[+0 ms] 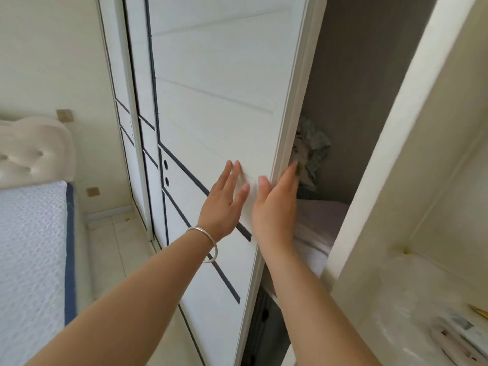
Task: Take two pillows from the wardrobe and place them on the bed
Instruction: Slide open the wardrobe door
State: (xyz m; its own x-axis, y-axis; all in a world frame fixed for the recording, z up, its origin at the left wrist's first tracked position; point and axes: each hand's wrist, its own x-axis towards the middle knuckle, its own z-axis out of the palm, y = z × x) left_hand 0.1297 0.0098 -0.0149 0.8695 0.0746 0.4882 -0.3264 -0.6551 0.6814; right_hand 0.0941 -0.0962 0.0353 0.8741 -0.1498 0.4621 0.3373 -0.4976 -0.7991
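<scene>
Pillows: a pale folded mass (317, 228) lies on a shelf inside the wardrobe (356, 75), just right of the right hand and partly hidden by it; cannot tell whether this is a pillow or bedding. Above it, beyond the right fingertips, a crumpled patterned cloth in grey-green and white (313, 149) sits against the dark back wall.

Wardrobe door (224, 88): white sliding panel with dark trim lines, partly open; its right edge stands between the two hands.

Left hand (224, 204): flat, fingers extended and loosely together, palm against the door face just left of the edge. Holds nothing. Silver bangle (208, 244) on the wrist.

Right hand (277, 204): flat, fingers straight, laid along the door's edge, with fingertips reaching past it into the opening. Holds nothing.

Far left of the left arm: the bed (31, 247), with a white textured mattress trimmed in blue and a tufted cream headboard (34, 151) above it. Right of the right arm: a cream open shelf unit (422, 180), with blurred small items at its lower right.
</scene>
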